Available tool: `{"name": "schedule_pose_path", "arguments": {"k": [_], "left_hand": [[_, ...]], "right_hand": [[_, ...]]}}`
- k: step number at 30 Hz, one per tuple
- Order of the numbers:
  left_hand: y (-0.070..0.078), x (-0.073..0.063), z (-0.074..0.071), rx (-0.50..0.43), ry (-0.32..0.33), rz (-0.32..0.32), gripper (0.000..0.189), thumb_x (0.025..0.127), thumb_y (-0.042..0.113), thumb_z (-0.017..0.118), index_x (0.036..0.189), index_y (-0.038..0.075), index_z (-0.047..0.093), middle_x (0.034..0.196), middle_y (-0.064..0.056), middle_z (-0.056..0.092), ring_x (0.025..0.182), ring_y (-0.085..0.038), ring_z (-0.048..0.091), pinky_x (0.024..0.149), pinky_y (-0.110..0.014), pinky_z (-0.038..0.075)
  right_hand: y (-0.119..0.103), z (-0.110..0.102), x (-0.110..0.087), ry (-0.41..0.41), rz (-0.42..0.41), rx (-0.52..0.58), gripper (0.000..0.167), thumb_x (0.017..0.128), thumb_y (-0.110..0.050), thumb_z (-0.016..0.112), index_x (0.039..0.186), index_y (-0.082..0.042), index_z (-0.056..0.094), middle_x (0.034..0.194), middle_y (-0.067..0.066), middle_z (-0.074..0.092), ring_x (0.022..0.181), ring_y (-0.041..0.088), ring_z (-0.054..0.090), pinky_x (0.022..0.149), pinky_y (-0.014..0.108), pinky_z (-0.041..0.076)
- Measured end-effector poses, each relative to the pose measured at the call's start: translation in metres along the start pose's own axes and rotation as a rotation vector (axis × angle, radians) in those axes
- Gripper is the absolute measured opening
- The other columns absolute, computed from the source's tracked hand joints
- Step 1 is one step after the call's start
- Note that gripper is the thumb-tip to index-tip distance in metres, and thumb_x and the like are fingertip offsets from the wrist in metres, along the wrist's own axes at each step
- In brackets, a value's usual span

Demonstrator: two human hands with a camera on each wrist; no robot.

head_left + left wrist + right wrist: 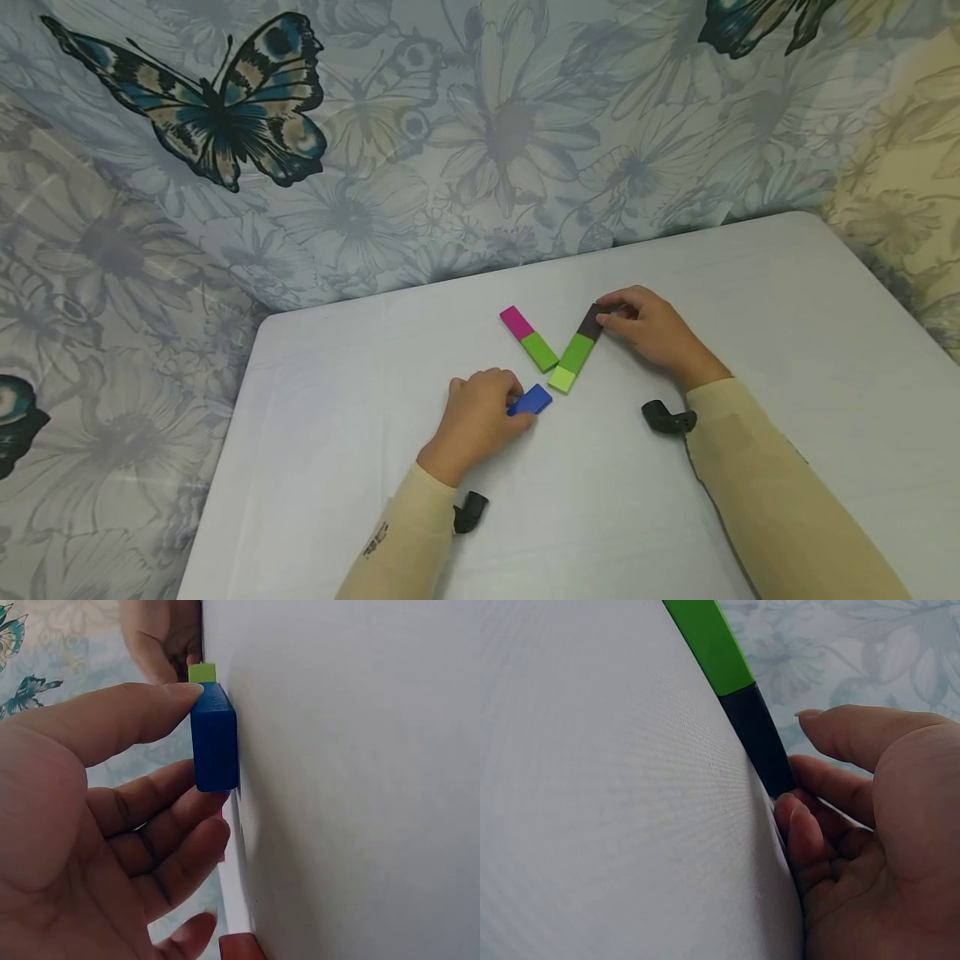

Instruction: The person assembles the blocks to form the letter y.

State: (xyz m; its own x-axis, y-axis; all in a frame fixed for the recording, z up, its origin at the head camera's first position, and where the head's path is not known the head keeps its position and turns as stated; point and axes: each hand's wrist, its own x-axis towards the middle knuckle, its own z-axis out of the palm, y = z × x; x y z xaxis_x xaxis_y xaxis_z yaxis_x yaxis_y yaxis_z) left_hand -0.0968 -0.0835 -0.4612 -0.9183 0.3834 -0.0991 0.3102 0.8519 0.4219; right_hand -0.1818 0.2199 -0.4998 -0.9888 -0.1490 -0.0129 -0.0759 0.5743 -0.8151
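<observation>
My left hand (pixel 477 417) pinches a blue block (pixel 531 400) between thumb and fingers, low over the white table. In the left wrist view the thumb lies along one edge of the blue block (pixel 215 746), with fingertips at the opposite side. My right hand (pixel 651 327) touches the far end of a row of blocks with its fingertips. That row has a dark block (pixel 591 322), a green block (pixel 576 357) and a light green block (pixel 562 380). In the right wrist view the thumb stands apart from the dark block (pixel 759 739), with loosely bent fingers at its end.
A second row, a magenta block (pixel 517 322) joined to a green block (pixel 540 352), slants toward the first, forming a V shape. Everything lies on a white table (pixel 337 467). Behind its far edge hangs a butterfly-and-flower patterned wall covering (pixel 510 125). Black wrist devices (pixel 667 418) sit at both cuffs.
</observation>
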Motion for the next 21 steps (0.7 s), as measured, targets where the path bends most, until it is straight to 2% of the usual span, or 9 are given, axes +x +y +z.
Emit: {"name": "schedule_pose_path", "arguments": {"k": [3, 6, 11, 21], "left_hand": [[0.0013, 0.0005, 0.0015, -0.029, -0.019, -0.006, 0.030, 0.093, 0.031, 0.089, 0.112, 0.012, 0.076, 0.099, 0.006, 0.071, 0.091, -0.009, 0.066, 0.084, -0.039, 0.043], [0.0028, 0.0013, 0.0033, -0.096, -0.056, -0.020, 0.032, 0.095, 0.029, 0.088, 0.117, 0.010, 0.075, 0.098, 0.005, 0.067, 0.089, -0.009, 0.064, 0.083, -0.033, 0.049], [0.0062, 0.0018, 0.0063, -0.188, -0.113, -0.043, 0.036, 0.097, 0.029, 0.087, 0.122, 0.008, 0.073, 0.091, 0.004, 0.060, 0.083, -0.011, 0.057, 0.070, -0.027, 0.051], [0.0062, 0.0023, 0.0105, -0.187, -0.099, -0.028, 0.037, 0.096, 0.031, 0.088, 0.121, 0.009, 0.073, 0.089, 0.005, 0.060, 0.080, -0.010, 0.056, 0.068, -0.026, 0.050]], "right_hand": [[-0.0005, 0.0000, -0.0002, 0.001, -0.001, -0.003, 0.039, 0.109, -0.029, 0.069, 0.139, -0.004, 0.070, 0.130, 0.017, 0.062, 0.111, 0.033, 0.053, 0.096, 0.050, 0.041], [-0.0011, -0.0002, -0.0002, 0.004, -0.005, -0.008, 0.040, 0.109, -0.030, 0.069, 0.139, -0.003, 0.070, 0.129, 0.017, 0.062, 0.110, 0.033, 0.053, 0.096, 0.050, 0.041], [-0.0040, -0.0005, -0.0005, 0.011, -0.010, -0.006, 0.040, 0.108, -0.030, 0.070, 0.138, -0.003, 0.071, 0.128, 0.017, 0.062, 0.109, 0.033, 0.053, 0.094, 0.050, 0.041], [-0.0051, -0.0001, -0.0017, 0.007, -0.007, 0.001, 0.040, 0.109, -0.030, 0.070, 0.138, -0.003, 0.070, 0.130, 0.017, 0.062, 0.110, 0.031, 0.053, 0.095, 0.050, 0.041]]}}
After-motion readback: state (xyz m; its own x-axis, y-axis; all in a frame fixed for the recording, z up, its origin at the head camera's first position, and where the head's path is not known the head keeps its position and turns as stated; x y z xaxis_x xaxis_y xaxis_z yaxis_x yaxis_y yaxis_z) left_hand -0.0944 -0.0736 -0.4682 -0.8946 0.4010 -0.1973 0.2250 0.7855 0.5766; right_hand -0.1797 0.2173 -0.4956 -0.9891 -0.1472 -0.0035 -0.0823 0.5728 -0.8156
